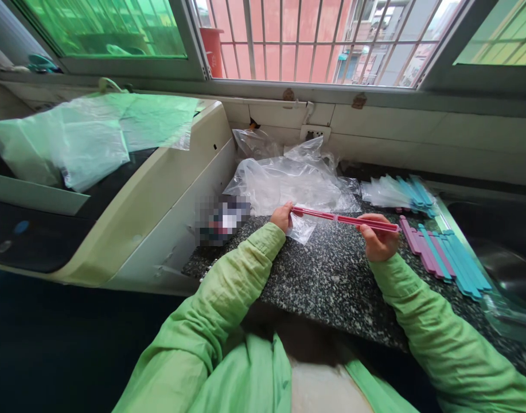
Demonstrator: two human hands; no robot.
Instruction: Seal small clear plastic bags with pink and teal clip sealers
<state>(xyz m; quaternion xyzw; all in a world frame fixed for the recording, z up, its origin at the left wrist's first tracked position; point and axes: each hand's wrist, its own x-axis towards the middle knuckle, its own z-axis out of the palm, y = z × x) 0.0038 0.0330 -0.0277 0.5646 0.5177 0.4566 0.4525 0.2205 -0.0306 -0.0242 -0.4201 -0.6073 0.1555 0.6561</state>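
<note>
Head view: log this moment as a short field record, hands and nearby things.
left hand: grips one end of the pink strip and a small clear bag
right hand: grips the strip's other end
strip: held level above the speckled counter
right of hands: loose pink and teal strips
behind: crumpled clear plastic bags
far right: bagged strips

You hold a long, thin pink sealing stick (344, 219) nearly level above the speckled counter, 1 end pinched in each hand, with a small clear plastic bag (300, 228) hanging from it near your left hand.
</note>
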